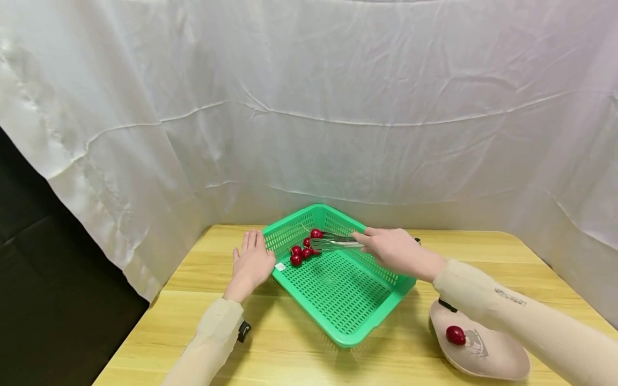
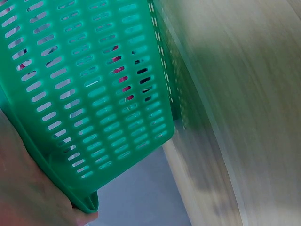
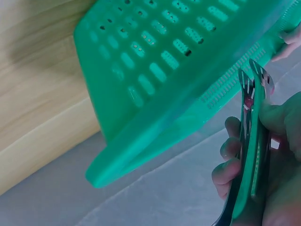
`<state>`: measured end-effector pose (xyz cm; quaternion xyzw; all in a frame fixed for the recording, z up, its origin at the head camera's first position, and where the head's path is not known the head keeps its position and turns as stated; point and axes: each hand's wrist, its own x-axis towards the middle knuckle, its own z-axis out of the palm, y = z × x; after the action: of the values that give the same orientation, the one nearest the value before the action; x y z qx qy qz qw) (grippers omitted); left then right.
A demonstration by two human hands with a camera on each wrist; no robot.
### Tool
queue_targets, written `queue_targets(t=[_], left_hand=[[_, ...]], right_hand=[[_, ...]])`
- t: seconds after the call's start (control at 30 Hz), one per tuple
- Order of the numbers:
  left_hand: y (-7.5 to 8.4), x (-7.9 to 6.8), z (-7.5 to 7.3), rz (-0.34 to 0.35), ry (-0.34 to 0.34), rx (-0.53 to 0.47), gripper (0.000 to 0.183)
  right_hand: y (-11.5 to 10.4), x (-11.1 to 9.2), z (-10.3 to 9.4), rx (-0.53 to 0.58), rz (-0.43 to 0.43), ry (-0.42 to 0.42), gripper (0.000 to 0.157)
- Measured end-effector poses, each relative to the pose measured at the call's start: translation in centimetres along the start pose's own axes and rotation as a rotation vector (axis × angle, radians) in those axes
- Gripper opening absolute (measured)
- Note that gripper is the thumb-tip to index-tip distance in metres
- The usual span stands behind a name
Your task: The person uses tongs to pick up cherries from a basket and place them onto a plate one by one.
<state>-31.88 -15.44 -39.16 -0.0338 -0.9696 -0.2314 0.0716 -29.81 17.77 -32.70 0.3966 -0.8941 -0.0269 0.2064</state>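
Note:
A green plastic basket (image 1: 357, 329) stands on the table, with several red cherries (image 1: 296, 260) gathered in its far left part. My left hand (image 1: 253, 260) rests on the basket's left rim, fingers extended. In the left wrist view, part of that hand (image 2: 28, 183) lies along the rim. My right hand (image 1: 398, 249) grips metal tongs (image 1: 338, 244) above the basket, their tips among the cherries. The right wrist view shows fingers and thumb around the tongs (image 3: 249, 155). Red shows near the tips; whether a cherry is pinched, I cannot tell.
A pink plate (image 1: 502, 356) bearing one cherry (image 1: 456, 335) sits at the front right, partly under the right sleeve. The wooden table (image 1: 193, 300) ends at a white curtain (image 1: 338, 134) behind. Dark material (image 1: 48, 268) hangs at the left.

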Motion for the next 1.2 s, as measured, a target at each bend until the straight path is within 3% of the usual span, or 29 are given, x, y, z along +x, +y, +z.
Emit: queue_targets(t=[0.53, 1.2], left_hand=[[-0.3, -0.2, -0.3, -0.002, 0.000, -0.013, 0.067], [-0.2, -0.2, -0.5, 0.001, -0.011, -0.006, 0.067]], right_hand=[[-0.1, -2.5, -1.2, 0.014, 0.042, 0.110, 0.043], [0.1, -6.2, -2.9, 0.046, 0.160, 0.123, 0.049]])
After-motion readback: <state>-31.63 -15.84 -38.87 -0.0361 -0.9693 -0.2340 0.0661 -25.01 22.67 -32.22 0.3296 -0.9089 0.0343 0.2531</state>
